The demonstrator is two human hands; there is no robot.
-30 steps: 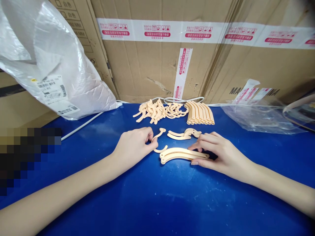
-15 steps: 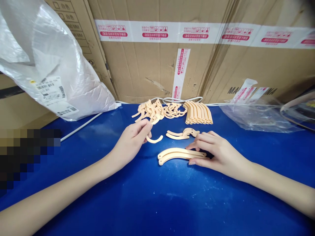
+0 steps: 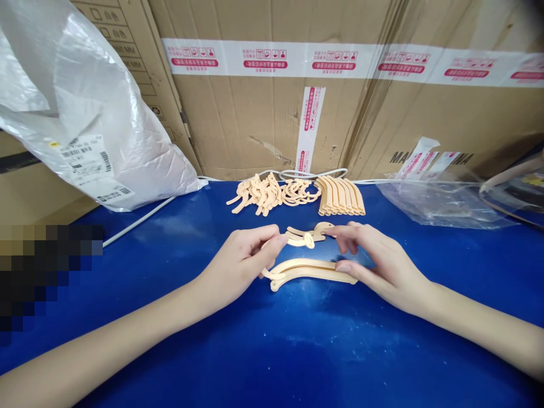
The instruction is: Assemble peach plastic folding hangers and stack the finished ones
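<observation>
My left hand (image 3: 253, 249) is closed, thumb against forefinger, on a thin curved beige piece (image 3: 297, 241) with a round end pointing right. A hooked beige part (image 3: 268, 275) also shows below the same fingers; whether the two are joined is hidden. Just beneath lies a pair of long curved beige strips (image 3: 304, 267) on the blue table (image 3: 272, 340). At their right end rests the thumb of my right hand (image 3: 365, 249), its fingers spread apart. Its forefinger reaches the beige duck-head-shaped piece (image 3: 319, 231), partly covered behind the held part.
Farther back lie a heap of short curved pieces (image 3: 257, 192), a pile of thin hooked pieces (image 3: 300, 192) and a row of long strips (image 3: 341, 196). A white plastic bag (image 3: 127, 124) stands left, a clear bag (image 3: 437, 204) lies right. Cardboard boxes (image 3: 250, 113) wall the back.
My left hand has moved right and down with its piece, and a round-ended part now shows in it. My right hand's fingers have spread off the long strips toward the duck-head piece.
</observation>
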